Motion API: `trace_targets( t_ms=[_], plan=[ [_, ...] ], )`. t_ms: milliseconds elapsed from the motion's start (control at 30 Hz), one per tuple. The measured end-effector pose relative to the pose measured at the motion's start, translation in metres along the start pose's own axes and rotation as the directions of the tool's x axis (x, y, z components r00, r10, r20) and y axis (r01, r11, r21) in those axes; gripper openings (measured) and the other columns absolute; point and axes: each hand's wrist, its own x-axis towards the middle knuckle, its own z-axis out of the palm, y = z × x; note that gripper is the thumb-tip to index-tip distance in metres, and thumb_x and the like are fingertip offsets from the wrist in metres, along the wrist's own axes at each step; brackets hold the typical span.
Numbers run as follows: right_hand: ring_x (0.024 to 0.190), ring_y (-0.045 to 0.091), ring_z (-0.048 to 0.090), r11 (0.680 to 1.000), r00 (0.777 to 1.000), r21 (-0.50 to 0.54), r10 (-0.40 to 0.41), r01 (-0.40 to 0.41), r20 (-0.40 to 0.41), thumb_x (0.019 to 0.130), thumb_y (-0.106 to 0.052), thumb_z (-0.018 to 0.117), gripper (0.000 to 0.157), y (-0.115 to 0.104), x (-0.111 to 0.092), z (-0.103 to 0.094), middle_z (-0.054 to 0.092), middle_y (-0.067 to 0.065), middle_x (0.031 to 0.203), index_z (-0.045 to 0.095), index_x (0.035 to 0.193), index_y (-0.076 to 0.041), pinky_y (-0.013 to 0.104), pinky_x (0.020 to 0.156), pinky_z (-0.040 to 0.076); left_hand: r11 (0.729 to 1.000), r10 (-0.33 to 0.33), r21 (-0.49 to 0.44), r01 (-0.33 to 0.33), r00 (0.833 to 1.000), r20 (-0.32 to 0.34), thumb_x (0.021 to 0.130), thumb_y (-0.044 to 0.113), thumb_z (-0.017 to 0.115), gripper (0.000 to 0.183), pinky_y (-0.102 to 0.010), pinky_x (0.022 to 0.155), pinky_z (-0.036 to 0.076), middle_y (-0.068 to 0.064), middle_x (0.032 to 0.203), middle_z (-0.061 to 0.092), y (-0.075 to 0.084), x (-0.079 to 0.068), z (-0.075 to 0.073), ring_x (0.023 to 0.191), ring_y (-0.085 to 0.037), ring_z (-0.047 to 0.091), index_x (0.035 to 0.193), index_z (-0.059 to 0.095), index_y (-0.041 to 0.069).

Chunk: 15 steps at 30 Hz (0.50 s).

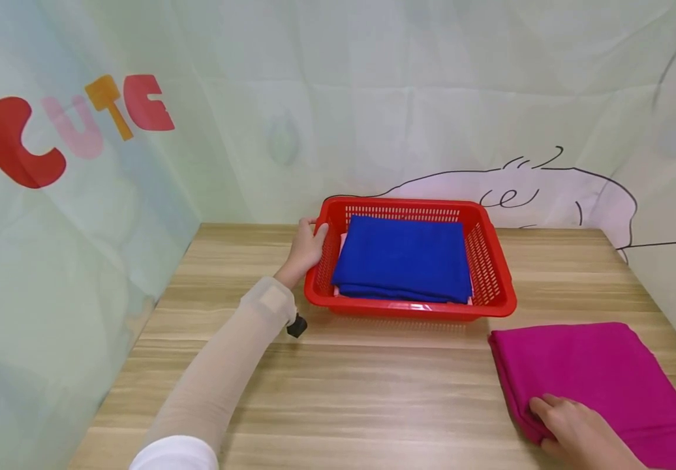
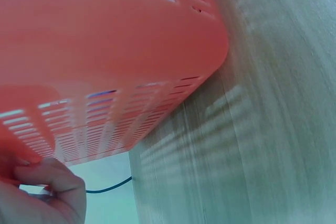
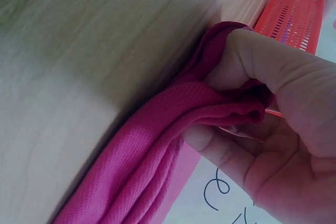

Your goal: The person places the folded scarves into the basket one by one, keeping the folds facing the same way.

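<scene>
My left hand [image 1: 307, 246] grips the left rim of a red plastic basket [image 1: 496, 274] with slotted walls. In the left wrist view the thumb and fingers [image 2: 58, 184] curl at the basket's edge. Inside the basket lies a folded blue cloth [image 1: 402, 258], with pink fabric [image 1: 342, 243] peeking out beneath it. At the front right, my right hand [image 1: 579, 427] pinches the left edge of a folded magenta cloth [image 1: 596, 372]. The right wrist view shows the cloth's layers bunched between thumb and fingers [image 3: 220, 153].
The wood-grain table [image 1: 373, 398] spreads beneath everything. A pale printed curtain [image 1: 256, 117] with cartoon drawings and coloured letters stands along its back and sides. A small black block [image 1: 297, 326] sits at the left wrist.
</scene>
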Motion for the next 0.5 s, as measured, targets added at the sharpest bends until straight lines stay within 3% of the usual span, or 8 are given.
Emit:
trace_targets(
  t_ms=[267, 500],
  plan=[
    [0.065, 0.009, 0.045, 0.996, 0.993, 0.046, 0.077, -0.082, 0.084, 0.068, -0.012, 0.091, 0.035, -0.0026, 0.0058, 0.0010, 0.049, -0.006, 0.073, 0.063, 0.089, -0.013, 0.025, 0.056, 0.047, 1.000, -0.013, -0.010, 0.013, 1.000, 0.000, 0.108, 0.026, 0.043, 0.045, -0.045, 0.083, 0.059, -0.023, 0.122, 0.052, 0.0031, -0.0021, -0.0005, 0.103, -0.035, 0.063, 0.143, 0.029, 0.001],
    [0.064, 0.009, 0.042, 0.993, 0.990, 0.070, 0.085, -0.093, 0.110, 0.071, -0.007, 0.087, 0.031, -0.0066, 0.0044, 0.0003, 0.046, -0.006, 0.073, 0.061, 0.088, -0.013, 0.024, 0.055, 0.041, 1.000, -0.025, -0.013, 0.025, 1.000, 0.001, 0.108, 0.027, 0.043, 0.045, -0.045, 0.082, 0.059, -0.022, 0.122, 0.052, 0.0034, -0.0030, -0.0008, 0.103, -0.034, 0.063, 0.143, 0.029, 0.002]
  ],
)
